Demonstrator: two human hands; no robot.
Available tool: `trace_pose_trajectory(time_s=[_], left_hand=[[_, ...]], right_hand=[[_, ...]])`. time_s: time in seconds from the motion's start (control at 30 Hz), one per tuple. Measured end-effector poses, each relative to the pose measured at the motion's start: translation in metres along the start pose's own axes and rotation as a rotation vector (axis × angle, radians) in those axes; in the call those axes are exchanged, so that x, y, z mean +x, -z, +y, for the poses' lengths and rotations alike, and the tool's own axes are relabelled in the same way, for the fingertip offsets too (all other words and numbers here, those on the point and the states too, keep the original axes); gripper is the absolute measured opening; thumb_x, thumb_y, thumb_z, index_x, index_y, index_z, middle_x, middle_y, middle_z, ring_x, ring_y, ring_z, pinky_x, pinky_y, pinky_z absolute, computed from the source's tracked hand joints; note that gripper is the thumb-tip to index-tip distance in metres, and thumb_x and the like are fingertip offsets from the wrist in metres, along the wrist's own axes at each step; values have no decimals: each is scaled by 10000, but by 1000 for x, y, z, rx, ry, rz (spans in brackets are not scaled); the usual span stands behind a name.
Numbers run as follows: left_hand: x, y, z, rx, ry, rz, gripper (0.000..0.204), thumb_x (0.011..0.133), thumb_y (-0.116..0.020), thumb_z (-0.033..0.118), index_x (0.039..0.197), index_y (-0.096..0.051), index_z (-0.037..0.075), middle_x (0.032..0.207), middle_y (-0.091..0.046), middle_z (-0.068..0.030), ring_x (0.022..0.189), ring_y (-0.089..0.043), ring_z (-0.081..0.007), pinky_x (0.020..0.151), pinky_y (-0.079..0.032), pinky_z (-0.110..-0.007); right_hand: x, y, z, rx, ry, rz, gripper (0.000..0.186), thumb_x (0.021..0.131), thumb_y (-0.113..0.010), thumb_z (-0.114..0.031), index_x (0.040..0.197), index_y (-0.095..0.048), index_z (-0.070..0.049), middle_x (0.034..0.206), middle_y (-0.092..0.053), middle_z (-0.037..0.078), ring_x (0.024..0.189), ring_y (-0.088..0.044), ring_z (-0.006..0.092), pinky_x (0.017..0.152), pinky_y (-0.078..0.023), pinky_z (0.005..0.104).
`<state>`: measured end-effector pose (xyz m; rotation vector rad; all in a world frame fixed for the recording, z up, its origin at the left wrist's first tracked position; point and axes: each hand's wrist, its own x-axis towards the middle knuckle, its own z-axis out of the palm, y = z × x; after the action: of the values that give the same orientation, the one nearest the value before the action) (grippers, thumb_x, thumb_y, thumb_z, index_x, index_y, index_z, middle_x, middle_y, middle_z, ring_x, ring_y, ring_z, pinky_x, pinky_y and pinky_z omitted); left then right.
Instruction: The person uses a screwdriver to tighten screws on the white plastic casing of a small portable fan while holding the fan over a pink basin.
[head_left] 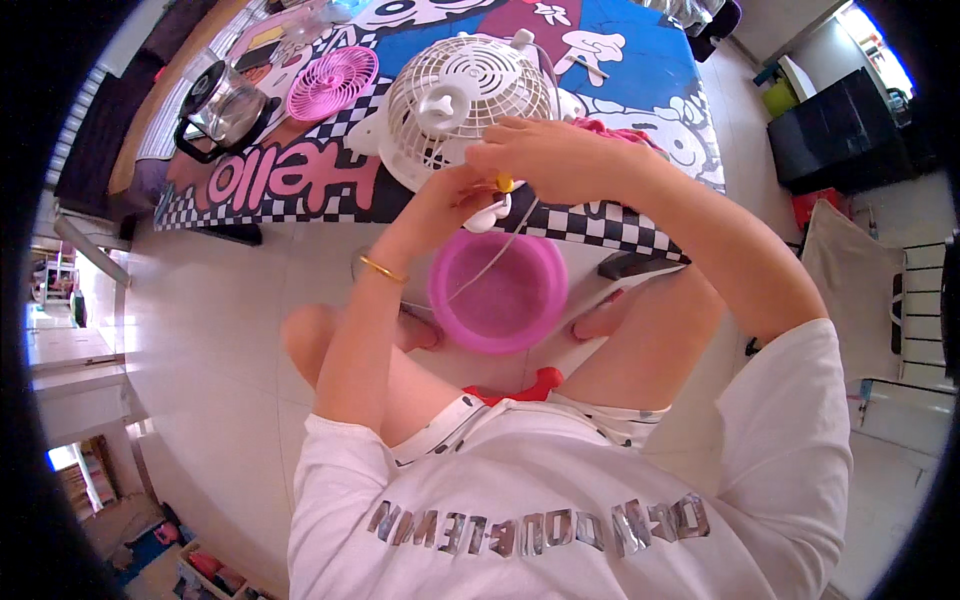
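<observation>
A small white fan [460,100] lies with its round grille up at the near edge of a low table. My left hand [452,190] is at the fan's lower rim, its fingers hidden behind the right hand. My right hand [545,155] is shut on a tool with a yellow handle [505,183], pressed against the fan's base. A thin white cord [490,262] hangs from the fan over a pink plastic basin [500,295] on the floor between my knees.
A pink fan grille [332,82] and a glass jug with a black handle [220,108] lie at the table's left. The table has a bright patterned cover [620,60]. A black cabinet [840,125] stands at the right. White floor tiles [210,330] spread to the left.
</observation>
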<state>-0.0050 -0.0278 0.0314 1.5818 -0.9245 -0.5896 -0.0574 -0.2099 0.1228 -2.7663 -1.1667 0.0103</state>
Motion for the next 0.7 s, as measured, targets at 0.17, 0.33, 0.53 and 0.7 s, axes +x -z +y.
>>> trace_pose_trajectory(time_s=[0.17, 0.33, 0.53, 0.7], left_hand=[[5, -7, -13, 17, -57, 30, 197, 864, -539, -29, 1059, -568, -29, 972, -632, -83, 879, -602, -122, 800, -488, -260], [9, -17, -8, 64, -70, 152, 211, 816, -584, -51, 1023, -580, -10, 933, -624, -75, 861, -606, -122, 775, -499, -264], [5, -44, 6, 73, -189, 341, 253, 745, -664, -33, 981, -585, 13, 903, -608, -72, 821, -620, -158, 745, -509, -271], [8, -55, -2, 118, -148, 489, 243, 724, -700, 2, 912, -547, 15, 873, -580, -71, 794, -605, -161, 730, -510, -271]], right_hand=[[-4, -8, 4, 103, -122, -10, 252, 759, -583, -28, 977, -457, -38, 949, -551, 142, 975, -550, 312, 820, -441, 411], [-4, -7, -13, -23, -395, 44, 270, 803, -608, -194, 948, -465, -18, 731, -607, 144, 697, -614, 333, 652, -486, 416], [-5, -10, -21, -277, -521, 150, 312, 820, -614, -296, 912, -512, -15, 614, -617, 120, 575, -635, 311, 539, -504, 381], [-7, -9, -29, -384, -615, 90, 238, 814, -594, -240, 917, -543, -31, 623, -613, 78, 584, -642, 269, 524, -505, 348]])
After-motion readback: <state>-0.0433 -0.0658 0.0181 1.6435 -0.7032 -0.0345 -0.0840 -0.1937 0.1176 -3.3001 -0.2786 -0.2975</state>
